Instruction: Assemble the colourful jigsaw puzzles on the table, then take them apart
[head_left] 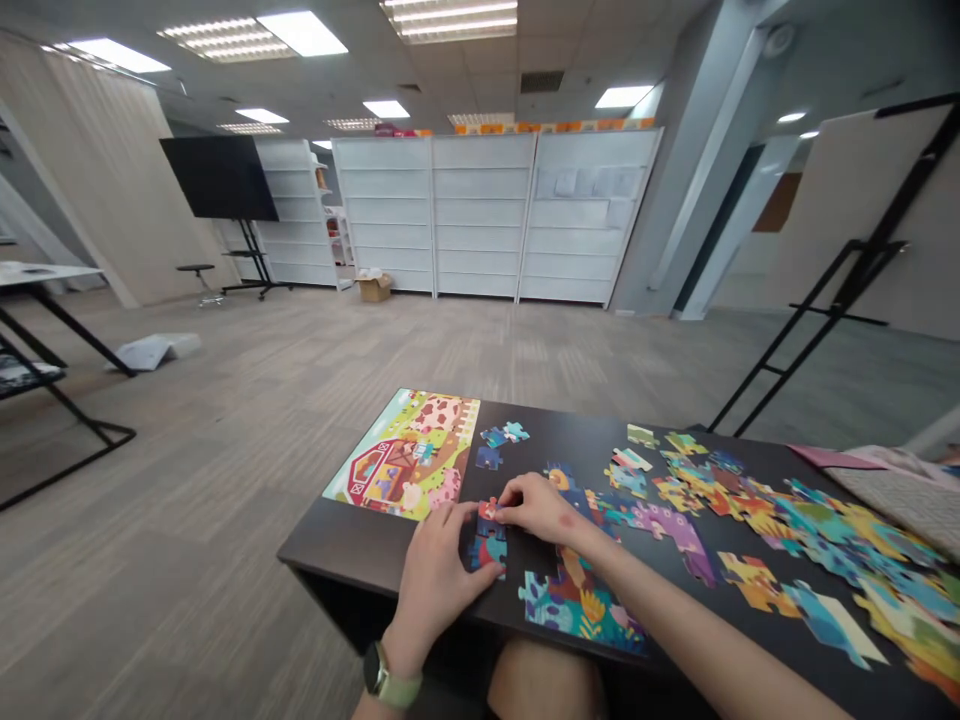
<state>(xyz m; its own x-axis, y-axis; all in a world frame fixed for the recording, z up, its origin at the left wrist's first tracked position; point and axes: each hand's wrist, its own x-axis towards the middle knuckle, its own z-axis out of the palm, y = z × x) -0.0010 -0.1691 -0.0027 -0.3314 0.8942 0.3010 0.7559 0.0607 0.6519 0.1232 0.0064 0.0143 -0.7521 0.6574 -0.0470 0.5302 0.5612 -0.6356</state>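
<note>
A small strip of joined jigsaw puzzle pieces [493, 550], dark blue with red and teal, lies near the table's front edge. Around its left side curves my left hand [439, 565], thumb at the lower end and fingers at the upper end, steadying it. My right hand [538, 508] pinches a red and blue puzzle piece [487, 511] at the top of this strip; the fingertips partly cover it. Just right of the strip is a larger joined puzzle section [589, 600], partly hidden by my right forearm. Several loose blue pieces [489, 457] lie beyond my hands.
A farm picture sheet [412, 450] lies at the left of the black table [360, 545]. Many loose pieces [817, 530] are heaped on the right, near a purple joined piece [679, 535]. A woven grey item [892, 490] sits at the right edge.
</note>
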